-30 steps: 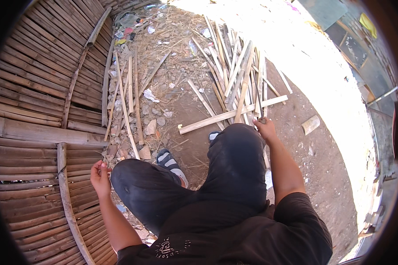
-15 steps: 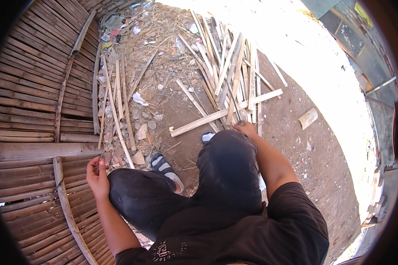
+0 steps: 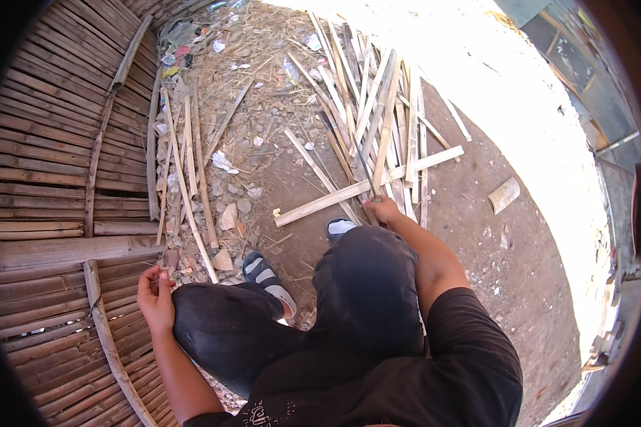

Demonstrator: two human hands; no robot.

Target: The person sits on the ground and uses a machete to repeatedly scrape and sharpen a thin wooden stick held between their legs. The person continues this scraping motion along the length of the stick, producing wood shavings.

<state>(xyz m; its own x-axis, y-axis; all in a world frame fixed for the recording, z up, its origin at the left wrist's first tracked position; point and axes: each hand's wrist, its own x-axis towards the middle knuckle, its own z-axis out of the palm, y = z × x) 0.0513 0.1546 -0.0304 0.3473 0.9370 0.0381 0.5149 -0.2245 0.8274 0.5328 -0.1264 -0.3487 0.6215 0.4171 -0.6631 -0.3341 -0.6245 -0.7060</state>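
My right hand [image 3: 383, 209] is closed around the near end of a long, thin, dark rod-like tool [image 3: 369, 174], perhaps a blade. The tool points away from me, over a pale bamboo strip [image 3: 335, 194] lying crosswise on the ground. Beyond it is a loose pile of split bamboo strips [image 3: 386, 114]. Beside my left knee, my left hand [image 3: 157, 295] is raised with fingers curled and thumb pressed toward them. Whatever it pinches, if anything, is too small to name. The bamboo slat wall [image 3: 43, 178] is closest to that hand.
Several bamboo strips [image 3: 185, 164] lie along the wall's foot among stones, straw and litter. A short, wide piece of bamboo [image 3: 504, 196] rests on the dirt at right. My sandalled foot [image 3: 267, 276] is between the wall and the crosswise strip. Bright sunlight covers the far right ground.
My right hand has shifted slightly left with the dark tool, which now crosses the crosswise strip further left. My left hand stays beside the knee, a little lower in view.
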